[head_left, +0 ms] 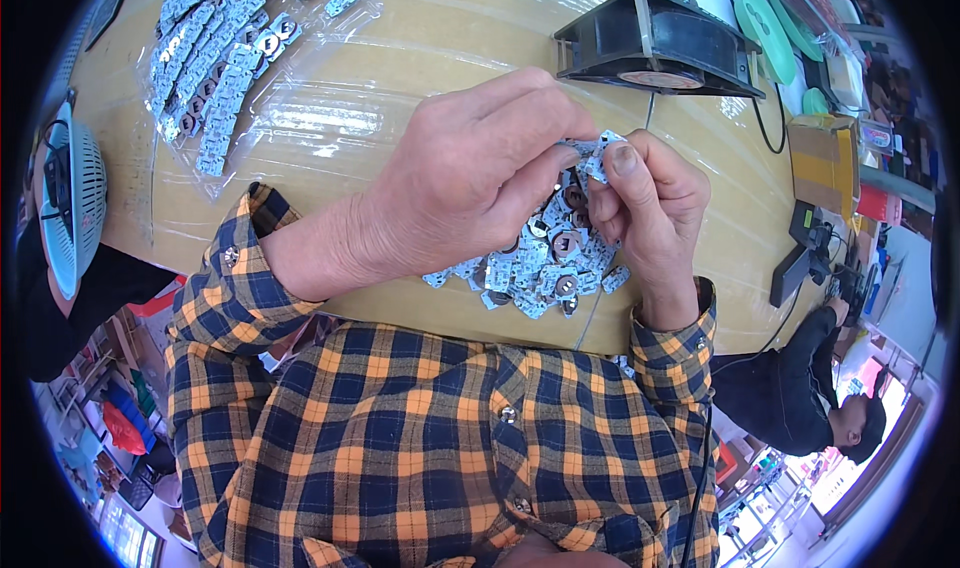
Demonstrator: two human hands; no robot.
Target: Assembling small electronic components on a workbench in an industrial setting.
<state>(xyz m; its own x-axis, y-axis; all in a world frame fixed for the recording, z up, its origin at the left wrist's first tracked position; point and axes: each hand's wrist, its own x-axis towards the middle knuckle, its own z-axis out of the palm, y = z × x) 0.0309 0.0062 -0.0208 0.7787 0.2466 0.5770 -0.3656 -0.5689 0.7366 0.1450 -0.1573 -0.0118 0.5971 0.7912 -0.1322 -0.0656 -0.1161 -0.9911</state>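
Between my two hands is a small white circuit board, held above the table. My right hand pinches it between thumb and bent forefinger. My left hand reaches across from the left, its thumb and forefinger closed at the board's left edge; the exact contact there is too small to make out. Under and in front of both hands lies a loose pile of similar white circuit boards, several with round, dark or silvery coin-like parts. Part of the pile is hidden by my left hand.
Rows of joined boards lie on clear plastic at the far left. A black fan stands at the back right, near a cardboard box. A light-blue basket is at the left edge. A person in dark clothes is at the right.
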